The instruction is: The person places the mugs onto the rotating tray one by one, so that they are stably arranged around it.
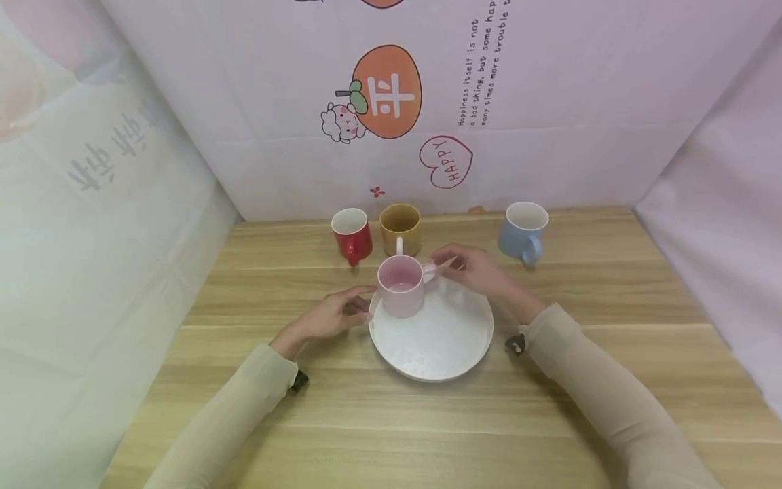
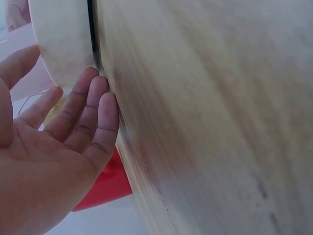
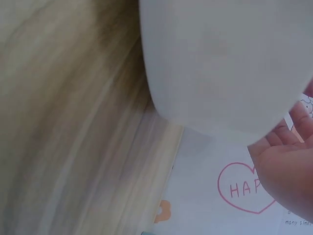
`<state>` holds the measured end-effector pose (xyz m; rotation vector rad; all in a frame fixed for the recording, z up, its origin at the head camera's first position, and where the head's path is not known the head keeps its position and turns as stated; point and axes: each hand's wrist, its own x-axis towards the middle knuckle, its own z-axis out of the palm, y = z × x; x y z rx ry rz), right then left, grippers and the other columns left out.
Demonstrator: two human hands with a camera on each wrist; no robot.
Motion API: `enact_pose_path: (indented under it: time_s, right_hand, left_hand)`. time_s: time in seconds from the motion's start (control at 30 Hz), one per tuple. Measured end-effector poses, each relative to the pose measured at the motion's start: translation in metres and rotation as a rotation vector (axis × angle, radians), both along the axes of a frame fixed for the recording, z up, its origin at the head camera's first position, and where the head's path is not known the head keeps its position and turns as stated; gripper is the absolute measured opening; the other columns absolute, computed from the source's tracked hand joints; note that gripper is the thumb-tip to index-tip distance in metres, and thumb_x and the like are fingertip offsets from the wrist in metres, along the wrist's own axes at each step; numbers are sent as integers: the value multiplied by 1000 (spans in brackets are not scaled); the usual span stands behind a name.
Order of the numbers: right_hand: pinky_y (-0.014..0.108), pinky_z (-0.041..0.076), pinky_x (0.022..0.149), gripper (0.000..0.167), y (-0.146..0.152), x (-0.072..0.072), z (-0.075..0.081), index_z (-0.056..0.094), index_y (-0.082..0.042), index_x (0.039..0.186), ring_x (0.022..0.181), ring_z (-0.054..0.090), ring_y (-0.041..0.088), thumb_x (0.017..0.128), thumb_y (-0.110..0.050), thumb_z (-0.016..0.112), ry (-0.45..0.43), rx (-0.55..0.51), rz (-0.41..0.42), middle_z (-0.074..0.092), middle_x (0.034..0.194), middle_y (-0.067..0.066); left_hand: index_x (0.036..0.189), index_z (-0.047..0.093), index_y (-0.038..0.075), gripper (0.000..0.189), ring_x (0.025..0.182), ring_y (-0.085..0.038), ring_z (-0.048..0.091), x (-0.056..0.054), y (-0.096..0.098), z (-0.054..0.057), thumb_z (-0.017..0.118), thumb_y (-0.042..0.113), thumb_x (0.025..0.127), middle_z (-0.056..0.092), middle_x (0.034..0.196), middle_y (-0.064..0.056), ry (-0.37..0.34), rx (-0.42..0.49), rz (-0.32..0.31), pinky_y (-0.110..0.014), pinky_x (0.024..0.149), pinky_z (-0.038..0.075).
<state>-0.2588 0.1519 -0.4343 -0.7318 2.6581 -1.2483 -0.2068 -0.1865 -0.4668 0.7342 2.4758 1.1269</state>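
Note:
A pink mug (image 1: 401, 303) stands upright near the far left rim of a round white tray (image 1: 440, 346). My right hand (image 1: 467, 268) reaches over the tray's far side, and its fingers pinch the mug's handle on the right. In the right wrist view its fingertips are hidden behind the tray's white side (image 3: 215, 63). At the tray's left, my left hand (image 1: 332, 314) has its fingers spread and nearly straight beside the rim, the index finger close to the mug. The left wrist view shows its palm and loosely bent fingers (image 2: 105, 122) by the tray's side.
Behind the tray, a red mug (image 1: 354, 239) and a yellow mug (image 1: 403, 227) stand side by side. A light blue mug (image 1: 519, 234) stands farther right. All are on the wooden table (image 1: 391, 435), which printed white cloth (image 1: 275, 109) encloses at the back and sides.

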Motion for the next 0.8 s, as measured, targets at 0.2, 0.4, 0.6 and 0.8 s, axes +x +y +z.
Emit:
enact_pose_path:
  time_s: [0.2,0.4,0.6,0.8]
  right_hand:
    - [40,58,85,31,7,0,2,65,-11,125,95,68,27,95,-12,67,3,1,-13,71,121,12]
    - [34,59,79,34,16,-1,-2,63,-9,128,92,69,26,94,-11,67,1,-16,-13,70,122,14]
    - [34,59,78,35,24,1,-2,62,-11,130,93,69,25,95,-14,66,-33,-1,-47,69,122,11]
    - [31,58,77,35,30,2,-1,62,-9,131,94,69,26,96,-14,65,-24,-9,-67,69,122,12]
  left_hand:
    - [148,45,16,61,110,-23,67,-1,0,1,72,19,93,71,115,-10,9,2,-10,-41,100,55]
    - [146,45,16,61,109,-23,68,-1,-1,0,72,20,92,71,116,-11,-20,12,-11,-42,100,55]
    - [151,42,17,65,111,-24,67,-1,-2,0,72,24,93,71,116,-10,-15,-1,-31,-41,102,54]
    - [148,45,17,63,111,-25,68,-1,-3,0,73,21,92,71,117,-11,-15,17,-32,-42,102,54]
